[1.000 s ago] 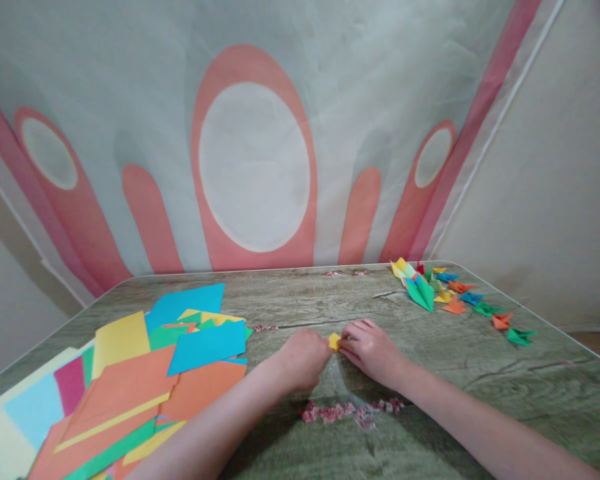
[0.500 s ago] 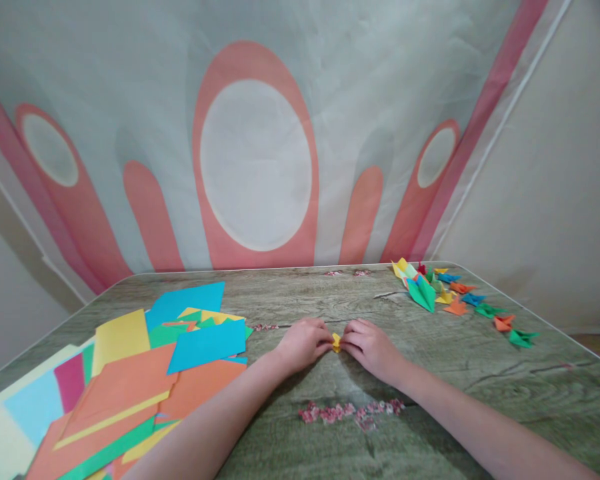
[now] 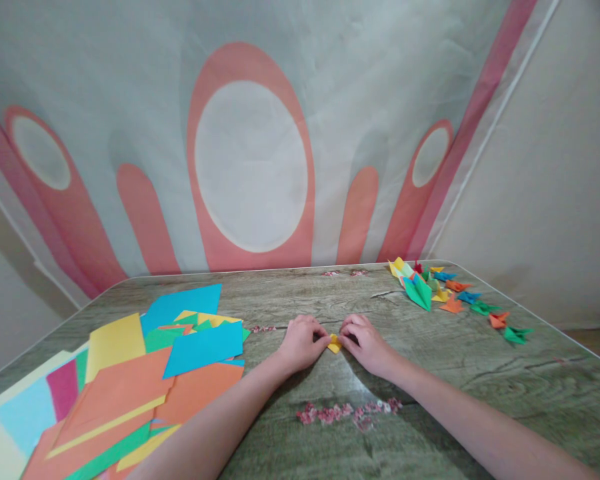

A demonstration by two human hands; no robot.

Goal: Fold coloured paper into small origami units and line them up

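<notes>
A small folded piece of yellow paper (image 3: 335, 344) is at the middle of the table, between my two hands. My left hand (image 3: 303, 341) pinches its left side, the fingers closed and curled. On the opposite side, my right hand (image 3: 365, 343) grips the paper's right edge between thumb and fingers. Part of the paper is hidden by the fingertips, and its exact folded shape is too small to make out.
Loose coloured paper sheets (image 3: 125, 380) lie heaped at the left, a blue sheet (image 3: 205, 347) on top. Several small folded paper figures (image 3: 497, 320) line the right side, near a green folded paper (image 3: 418, 292). A printed backdrop (image 3: 250, 167) hangs behind the table (image 3: 460, 387).
The view has shifted slightly. More of the yellow paper shows between my fingers, and my hands are a little farther apart at the fingertips.
</notes>
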